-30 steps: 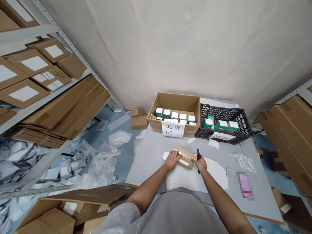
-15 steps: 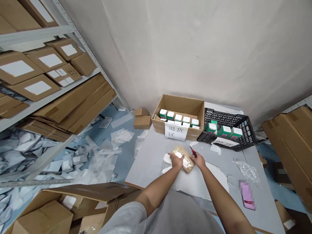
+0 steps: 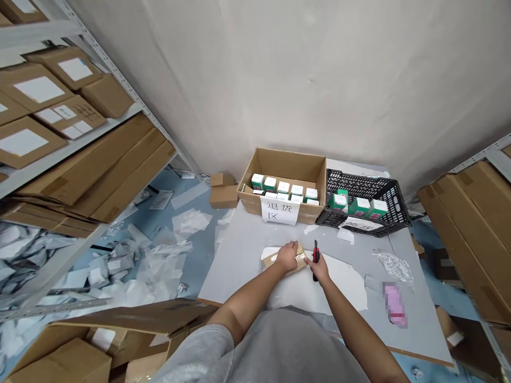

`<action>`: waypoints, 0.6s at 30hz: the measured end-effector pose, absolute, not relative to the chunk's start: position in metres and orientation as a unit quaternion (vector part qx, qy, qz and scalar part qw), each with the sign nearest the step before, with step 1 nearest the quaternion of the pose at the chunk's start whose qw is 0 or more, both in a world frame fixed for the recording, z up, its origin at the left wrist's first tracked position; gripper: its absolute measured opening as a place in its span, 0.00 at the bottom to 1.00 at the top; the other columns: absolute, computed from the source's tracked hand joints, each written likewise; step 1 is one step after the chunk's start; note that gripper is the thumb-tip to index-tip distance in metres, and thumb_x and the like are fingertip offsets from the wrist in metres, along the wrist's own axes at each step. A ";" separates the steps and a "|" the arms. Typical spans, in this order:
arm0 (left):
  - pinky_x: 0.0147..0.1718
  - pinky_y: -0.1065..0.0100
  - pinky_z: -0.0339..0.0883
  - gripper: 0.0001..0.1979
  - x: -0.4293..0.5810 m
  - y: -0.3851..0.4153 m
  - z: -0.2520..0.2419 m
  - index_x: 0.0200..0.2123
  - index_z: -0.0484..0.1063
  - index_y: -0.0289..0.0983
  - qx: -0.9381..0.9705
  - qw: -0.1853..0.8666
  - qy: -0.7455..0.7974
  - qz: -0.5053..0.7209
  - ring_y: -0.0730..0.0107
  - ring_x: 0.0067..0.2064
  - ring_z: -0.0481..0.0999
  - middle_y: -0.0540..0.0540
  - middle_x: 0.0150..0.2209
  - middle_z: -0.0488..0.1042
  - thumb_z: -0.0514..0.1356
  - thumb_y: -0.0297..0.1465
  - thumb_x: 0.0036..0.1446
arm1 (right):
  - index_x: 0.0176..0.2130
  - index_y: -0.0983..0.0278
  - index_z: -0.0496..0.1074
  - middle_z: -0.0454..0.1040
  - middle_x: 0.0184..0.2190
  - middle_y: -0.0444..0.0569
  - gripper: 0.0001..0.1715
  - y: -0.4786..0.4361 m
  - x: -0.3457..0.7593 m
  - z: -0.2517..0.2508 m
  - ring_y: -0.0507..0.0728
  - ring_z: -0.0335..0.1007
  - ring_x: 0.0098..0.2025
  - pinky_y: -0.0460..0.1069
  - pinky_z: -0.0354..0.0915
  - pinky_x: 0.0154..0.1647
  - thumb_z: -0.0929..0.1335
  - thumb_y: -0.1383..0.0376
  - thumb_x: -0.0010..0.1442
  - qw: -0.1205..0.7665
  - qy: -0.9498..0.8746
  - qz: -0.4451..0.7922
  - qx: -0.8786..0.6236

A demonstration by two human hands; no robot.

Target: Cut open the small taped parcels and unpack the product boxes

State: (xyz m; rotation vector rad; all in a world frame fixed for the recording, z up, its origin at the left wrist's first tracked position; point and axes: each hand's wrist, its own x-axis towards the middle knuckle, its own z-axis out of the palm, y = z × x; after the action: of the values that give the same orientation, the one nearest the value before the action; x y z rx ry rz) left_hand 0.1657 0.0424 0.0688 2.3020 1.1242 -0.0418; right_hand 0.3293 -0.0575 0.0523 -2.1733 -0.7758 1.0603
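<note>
A small brown taped parcel [image 3: 301, 258] lies on a white paper sheet [image 3: 339, 284] near the table's front. My left hand [image 3: 287, 257] reaches across its top and grips it, hiding much of it. In my right hand [image 3: 321, 270] is a red and black box cutter [image 3: 316, 256], its tip pointing away from me. The fingers of that hand touch the parcel's right end.
Behind stand a cardboard box [image 3: 287, 159] and a black crate [image 3: 393, 213], both with green-and-white boxes. Bubble wrap [image 3: 393, 267] and a pink phone-like object [image 3: 395, 303] lie right. Shelves [image 3: 120, 119] flank the left; an open carton [image 3: 179, 314] stands front left.
The parcel has been turned and my left hand lies further over it. My right hand has moved to its end, and the box cutter now points straight away. The view has shifted slightly.
</note>
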 end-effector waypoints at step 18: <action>0.63 0.50 0.62 0.32 0.176 0.038 0.031 0.75 0.57 0.36 0.885 0.223 0.409 -0.016 0.43 0.65 0.71 0.27 0.68 0.67 0.55 0.40 0.73 | 0.49 0.58 0.66 0.73 0.23 0.37 0.22 -0.065 0.309 0.053 0.54 0.73 0.19 0.45 0.64 0.21 0.70 0.47 0.66 0.254 -0.237 0.430 -0.834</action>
State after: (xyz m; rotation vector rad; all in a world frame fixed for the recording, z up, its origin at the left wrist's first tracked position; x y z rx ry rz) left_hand 0.1759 0.0375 0.0308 2.4438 1.1290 -0.0443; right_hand 0.3086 -0.0653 0.0535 -2.2645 -0.6429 1.1671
